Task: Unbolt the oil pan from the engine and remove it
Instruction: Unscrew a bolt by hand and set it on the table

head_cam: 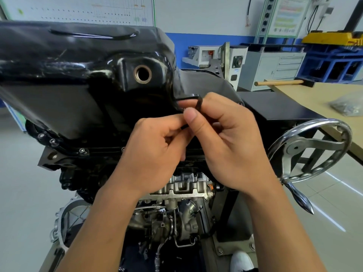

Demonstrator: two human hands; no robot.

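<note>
Workshop: engine stand handwheel (310,152), workbench (306,95), hammer (282,82), drawer cabinet (275,69)

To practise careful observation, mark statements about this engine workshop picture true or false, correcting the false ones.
1. The left hand and right hand both pinch the hex key. True.
2. A plug sits in the drain hole of the oil pan. False: the hole is open.
3. A hammer lies on the table. True.
4. The handwheel stands left of the hands. False: it stands to their right.
</note>
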